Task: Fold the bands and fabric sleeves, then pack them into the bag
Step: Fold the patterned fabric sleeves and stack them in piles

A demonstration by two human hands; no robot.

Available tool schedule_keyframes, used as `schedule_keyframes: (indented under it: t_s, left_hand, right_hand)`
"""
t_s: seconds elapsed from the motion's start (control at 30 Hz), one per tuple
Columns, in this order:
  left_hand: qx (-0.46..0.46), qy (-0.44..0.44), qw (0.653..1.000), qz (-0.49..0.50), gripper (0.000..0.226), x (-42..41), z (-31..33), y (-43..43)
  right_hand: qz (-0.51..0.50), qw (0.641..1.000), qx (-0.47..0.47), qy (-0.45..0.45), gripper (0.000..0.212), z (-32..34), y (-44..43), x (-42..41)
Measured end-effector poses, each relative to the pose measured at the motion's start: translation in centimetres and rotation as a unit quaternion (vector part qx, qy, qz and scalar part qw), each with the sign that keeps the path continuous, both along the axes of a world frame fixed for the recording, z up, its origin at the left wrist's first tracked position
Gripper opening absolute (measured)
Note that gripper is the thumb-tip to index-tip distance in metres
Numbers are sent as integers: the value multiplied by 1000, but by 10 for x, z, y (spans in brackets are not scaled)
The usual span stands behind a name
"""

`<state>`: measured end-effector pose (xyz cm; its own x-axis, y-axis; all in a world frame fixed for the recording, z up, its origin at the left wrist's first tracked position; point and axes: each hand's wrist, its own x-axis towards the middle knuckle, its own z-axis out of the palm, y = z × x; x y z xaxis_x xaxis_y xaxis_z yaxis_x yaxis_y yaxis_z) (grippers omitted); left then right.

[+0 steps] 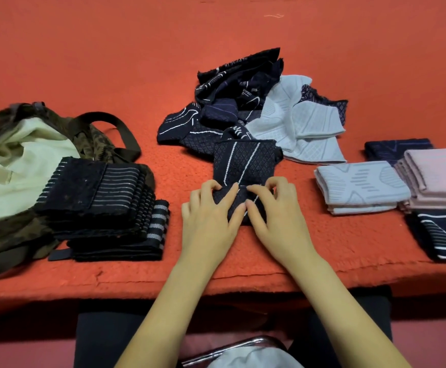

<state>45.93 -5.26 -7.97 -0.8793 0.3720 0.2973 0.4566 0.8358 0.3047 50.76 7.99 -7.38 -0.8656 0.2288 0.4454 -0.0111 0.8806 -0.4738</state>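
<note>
A dark navy fabric sleeve (244, 161) with white lines lies flat in the middle of the red surface. My left hand (211, 216) and my right hand (275, 213) sit side by side on its near end, fingers curled, pinching the fabric there. Behind it lies a loose pile of dark sleeves (230, 96) and pale grey sleeves (296, 120). A stack of folded black striped bands (102, 205) sits at the left, leaning against the open camouflage bag (9, 155) with a cream lining.
At the right stand folded stacks: a grey sleeve stack (360, 187), pink sleeves (439, 173), and dark sleeves (439, 235) near the edge. The red mat's front edge (216, 285) runs just below my wrists. A chair's metal rim shows beneath.
</note>
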Motion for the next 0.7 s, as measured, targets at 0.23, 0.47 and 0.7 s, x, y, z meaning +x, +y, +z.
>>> schedule_keyframes:
  t_s: [0.23,0.47,0.7]
  left_hand:
    - [78,-85,992,-49,36,-10,-1,-11]
    - [176,-73,977,-92,41,-7,-1,-16]
    - [110,-129,968,-184,52,-14,-5,-20]
  right_hand:
    - [31,999,-3,-20,35,-12,13,3]
    - [35,999,-20,5,36,-11,15,5]
    - [25,1000,-11,-5,36,-10,14,9]
